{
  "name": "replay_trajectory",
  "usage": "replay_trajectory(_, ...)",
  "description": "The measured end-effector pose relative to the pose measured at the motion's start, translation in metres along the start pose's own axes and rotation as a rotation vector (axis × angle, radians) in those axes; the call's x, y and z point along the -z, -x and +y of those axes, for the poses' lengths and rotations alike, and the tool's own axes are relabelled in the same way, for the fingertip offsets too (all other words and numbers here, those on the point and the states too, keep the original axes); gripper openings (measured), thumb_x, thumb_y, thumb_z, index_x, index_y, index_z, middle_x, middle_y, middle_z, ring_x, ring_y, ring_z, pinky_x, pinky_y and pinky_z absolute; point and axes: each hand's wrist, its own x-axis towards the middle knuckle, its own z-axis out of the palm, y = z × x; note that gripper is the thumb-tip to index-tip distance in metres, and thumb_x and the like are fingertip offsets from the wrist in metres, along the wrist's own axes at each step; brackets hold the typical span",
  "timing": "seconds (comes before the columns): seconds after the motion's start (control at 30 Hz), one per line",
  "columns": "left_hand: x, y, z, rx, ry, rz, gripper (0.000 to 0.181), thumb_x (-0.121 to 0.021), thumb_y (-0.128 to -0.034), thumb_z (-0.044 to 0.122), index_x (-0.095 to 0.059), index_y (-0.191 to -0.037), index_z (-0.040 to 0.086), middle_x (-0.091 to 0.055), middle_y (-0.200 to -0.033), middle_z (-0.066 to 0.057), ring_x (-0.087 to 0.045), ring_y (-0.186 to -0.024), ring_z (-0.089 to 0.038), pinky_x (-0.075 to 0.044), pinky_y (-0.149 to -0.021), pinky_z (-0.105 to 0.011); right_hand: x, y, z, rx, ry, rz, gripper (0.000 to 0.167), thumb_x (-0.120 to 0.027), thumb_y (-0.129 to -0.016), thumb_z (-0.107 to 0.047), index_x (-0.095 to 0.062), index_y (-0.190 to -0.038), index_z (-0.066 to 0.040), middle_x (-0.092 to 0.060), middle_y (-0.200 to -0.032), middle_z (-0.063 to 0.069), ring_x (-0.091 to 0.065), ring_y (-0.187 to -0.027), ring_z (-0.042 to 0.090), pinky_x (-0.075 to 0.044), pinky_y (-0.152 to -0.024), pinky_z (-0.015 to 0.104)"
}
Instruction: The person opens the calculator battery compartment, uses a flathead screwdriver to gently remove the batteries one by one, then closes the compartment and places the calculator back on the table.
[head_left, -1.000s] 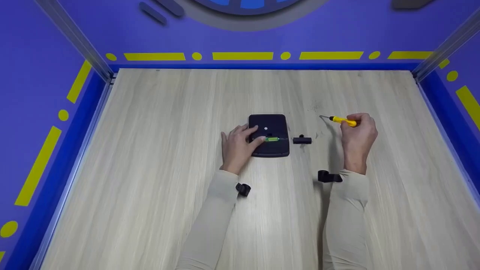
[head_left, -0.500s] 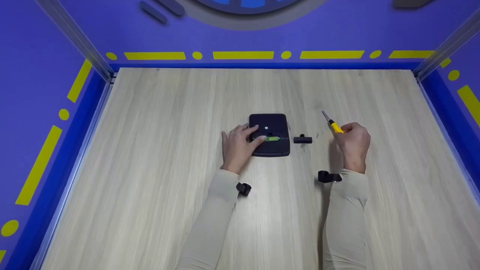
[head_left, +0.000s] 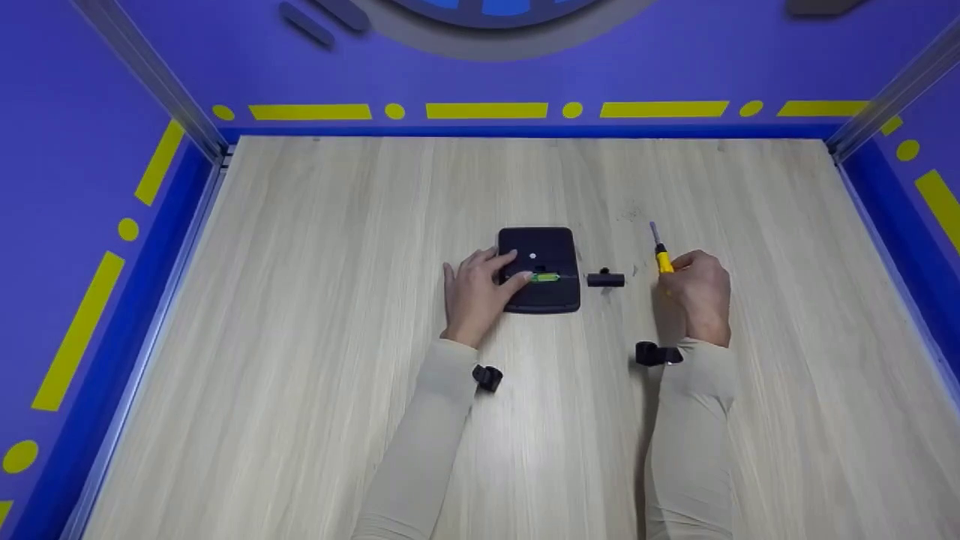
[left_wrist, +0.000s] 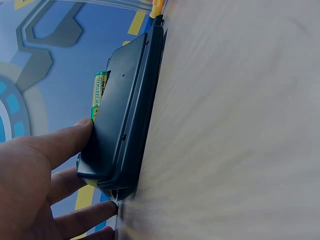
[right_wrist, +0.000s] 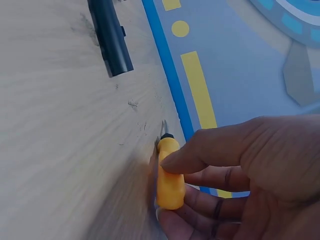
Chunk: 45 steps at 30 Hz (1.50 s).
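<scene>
The right hand point(head_left: 697, 296) pinches a screwdriver point(head_left: 664, 260); 1 black piece point(head_left: 605, 280) lies between this grip and the device point(head_left: 551, 241) at left, which left hand point(head_left: 474, 296) touches, fingers spread

Pale wood-grain tabletop point(head_left: 337, 300), black device point(head_left: 553, 255), small black cover point(head_left: 605, 280) beside it

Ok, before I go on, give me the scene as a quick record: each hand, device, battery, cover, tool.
Left hand: rests on the black device
Right hand: grips the yellow screwdriver
Device: flat on the table
Green battery: exposed in the device; full seating unclear
Black cover: off, on the table between device and screwdriver
Screwdriver tip: points away from the person; contact with table unclear
</scene>
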Motion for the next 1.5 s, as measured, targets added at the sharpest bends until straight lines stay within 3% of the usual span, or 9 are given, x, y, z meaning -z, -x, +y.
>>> replay_trajectory(0.43,0.0,-0.001,0.0,0.004,-0.005,-0.006,0.053,-0.074,-0.0979,0.051,-0.071,-0.142,0.022,-0.059,-0.153,-0.009,-0.048,-0.146,-0.03,-0.01,-0.124,-0.071,0.004,0.003,0.001,0.05,-0.004,-0.051,0.055,-0.062,-0.087,-0.001,-0.056,-0.138,0.016,-0.06,-0.136,0.032,-0.061,-0.105,0.037,-0.05,-0.063,0.023)
replay_trajectory(0.63,0.0,0.0,0.0,0.003,0.0,-0.007,0.052,-0.074,-0.0981,0.05,-0.07,-0.142,0.022,-0.059,-0.153,-0.01,-0.048,-0.147,-0.031,-0.009,-0.124,-0.071,0.006,0.005,-0.004,0.055,0.013,-0.03,0.056,-0.064,-0.093,-0.005,-0.052,-0.143,0.015,-0.058,-0.136,0.036,-0.062,-0.113,0.043,-0.056,-0.084,0.039)
replay_trajectory(0.87,-0.001,0.0,0.0,-0.013,0.004,0.014,0.052,-0.075,-0.0973,0.05,-0.072,-0.141,0.021,-0.061,-0.151,-0.01,-0.05,-0.145,-0.031,-0.011,-0.123,-0.073,0.005,0.013,-0.017,0.221,-0.003,0.027,0.048,-0.061,-0.094,-0.006,-0.057,-0.138,0.012,-0.06,-0.135,0.034,-0.059,-0.121,0.049,-0.051,-0.097,0.056)
replay_trajectory(1.1,-0.001,0.0,0.001,-0.014,0.006,0.016,0.052,-0.076,-0.0972,0.05,-0.072,-0.141,0.021,-0.06,-0.151,-0.011,-0.05,-0.145,-0.033,-0.011,-0.123,-0.072,-0.005,0.015,-0.027,0.356,-0.031,0.034,0.04,-0.062,-0.093,-0.002,-0.063,-0.132,0.01,-0.062,-0.124,0.031,-0.059,-0.116,0.045,-0.048,-0.097,0.055)
replay_trajectory(1.5,0.001,0.0,0.001,-0.011,-0.012,0.003,0.052,-0.074,-0.0979,0.051,-0.071,-0.141,0.021,-0.06,-0.151,-0.011,-0.05,-0.145,-0.033,-0.012,-0.123,-0.072,-0.019,0.02,-0.046,0.553,-0.013,-0.059,0.035,-0.07,-0.098,-0.002,-0.065,-0.131,0.007,-0.064,-0.13,0.027,-0.058,-0.124,0.044,-0.047,-0.105,0.057)
